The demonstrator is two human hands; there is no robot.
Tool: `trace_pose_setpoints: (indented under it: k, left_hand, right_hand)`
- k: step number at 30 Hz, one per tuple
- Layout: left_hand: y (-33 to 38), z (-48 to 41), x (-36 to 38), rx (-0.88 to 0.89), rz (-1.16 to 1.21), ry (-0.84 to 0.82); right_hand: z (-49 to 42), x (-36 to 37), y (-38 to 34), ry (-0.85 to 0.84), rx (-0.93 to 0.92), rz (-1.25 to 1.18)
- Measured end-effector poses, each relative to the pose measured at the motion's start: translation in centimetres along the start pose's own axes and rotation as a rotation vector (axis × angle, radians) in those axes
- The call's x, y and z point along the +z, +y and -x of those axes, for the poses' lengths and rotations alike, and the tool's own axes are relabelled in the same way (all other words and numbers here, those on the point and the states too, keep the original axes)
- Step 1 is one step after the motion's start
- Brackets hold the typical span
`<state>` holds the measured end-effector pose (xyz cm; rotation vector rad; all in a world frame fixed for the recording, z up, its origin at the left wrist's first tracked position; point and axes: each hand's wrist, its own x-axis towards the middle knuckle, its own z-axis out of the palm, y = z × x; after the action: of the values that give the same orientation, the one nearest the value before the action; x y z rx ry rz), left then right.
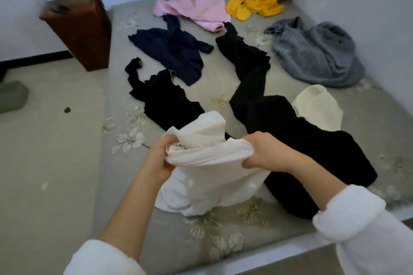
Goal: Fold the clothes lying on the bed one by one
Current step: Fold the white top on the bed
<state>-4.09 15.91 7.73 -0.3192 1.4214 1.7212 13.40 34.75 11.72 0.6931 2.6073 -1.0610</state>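
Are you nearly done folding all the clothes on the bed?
Not nearly. I see no folded pile yet. The left hand and right hand grip a white top, all bunched up. Lying loose on the bed wait a pink piece, yellow piece, grey piece, navy top, cream piece, black top and long black piece.

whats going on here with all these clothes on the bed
A person is sorting laundry on a bed with a floral cover. Both hands grip a bunched white garment near the front edge: the left hand holds its left side, the right hand its right. It is not folded yet. The other clothes lie loose and unfolded: a pink piece, a yellow one, a grey knit, a navy top, two black garments and a cream item.
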Motion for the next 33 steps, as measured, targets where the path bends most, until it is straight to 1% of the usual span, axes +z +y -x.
trace_pose_setpoints:
  k: [2, 4, 7, 9, 10, 11, 12, 14, 15, 16, 18, 20, 23, 24, 25, 26, 27, 28, 29, 30, 32, 33]
  left_hand:
    - [0.8, 0.8, -0.8, 0.040, -0.249, 0.083]
    - [2.1, 1.5, -2.0, 0.098, -0.397, 0.090]
    - [4.6, 2.7, -3.6, 0.190, -0.481, 0.061]
    - [5.9, 3.6, -4.4, 0.193, -0.489, 0.029]
    - [6.4, 4.0, -4.6, 0.179, -0.464, 0.011]
    - [7.0, 4.6, -4.7, 0.159, -0.382, -0.014]
    - [7.6, 5.1, -4.7, 0.136, -0.235, -0.042]
    - [8.9, 6.2, -4.8, 0.107, 0.145, -0.088]
    - [9.7, 7.0, -4.8, 0.113, 0.284, -0.103]
    - [10.6, 8.0, -4.8, 0.132, 0.355, -0.116]
    - [12.5, 10.2, -4.8, 0.182, 0.345, -0.167]
    - [14.4, 11.9, -4.8, 0.232, 0.268, -0.211]
    - [16.8, 12.8, -4.6, 0.288, 0.211, -0.183]
    - [17.6, 12.6, -4.4, 0.296, 0.218, -0.162]
    - [18.3, 12.2, -4.1, 0.296, 0.241, -0.144]
    - [19.0, 11.8, -3.8, 0.288, 0.279, -0.136]
    - [19.6, 11.3, -3.4, 0.283, 0.320, -0.128]
    - [20.3, 10.8, -2.9, 0.289, 0.350, -0.113]
    - [21.0, 10.2, -2.4, 0.309, 0.359, -0.096]
    - [21.7, 9.6, -2.0, 0.342, 0.352, -0.086]
    - [23.1, 8.7, -1.3, 0.440, 0.332, -0.103]
    - [23.9, 8.5, -1.1, 0.498, 0.340, -0.122]
  right_hand:
    - [0.3, -1.7, -1.8, 0.145, -0.062, 0.089]
    - [0.8, -3.4, -3.5, 0.313, -0.117, 0.155]
    - [2.2, -6.0, -6.1, 0.513, -0.199, 0.177]
    - [3.3, -7.3, -7.6, 0.613, -0.265, 0.191]
    - [3.8, -7.8, -8.3, 0.666, -0.289, 0.199]
    - [4.1, -8.3, -8.8, 0.725, -0.311, 0.196]
    - [4.4, -8.5, -9.3, 0.775, -0.304, 0.192]
    - [4.8, -8.6, -9.7, 0.827, -0.266, 0.206]
    - [4.9, -8.8, -9.7, 0.843, -0.240, 0.221]
    - [5.0, -8.9, -9.6, 0.866, -0.217, 0.225]
    - [5.2, -9.6, -9.3, 0.923, -0.186, 0.186]
    - [5.5, -10.6, -9.4, 1.028, -0.195, 0.164]
    - [4.7, -12.0, -9.6, 1.156, -0.217, 0.198]
    - [4.0, -12.3, -9.7, 1.169, -0.194, 0.265]
    - [3.0, -12.5, -9.7, 1.146, -0.132, 0.354]
    - [1.8, -12.8, -9.7, 1.084, -0.030, 0.441]
    - [0.5, -13.2, -9.7, 0.987, 0.078, 0.499]
    - [-0.6, -13.5, -10.0, 0.892, 0.175, 0.471]
    - [-1.6, -13.8, -10.6, 0.805, 0.260, 0.360]
    - [-2.5, -14.1, -11.4, 0.719, 0.310, 0.173]
    - [-3.6, -14.5, -13.2, 0.529, 0.320, -0.436]
    - [-4.1, -14.7, -14.0, 0.486, 0.290, -0.672]
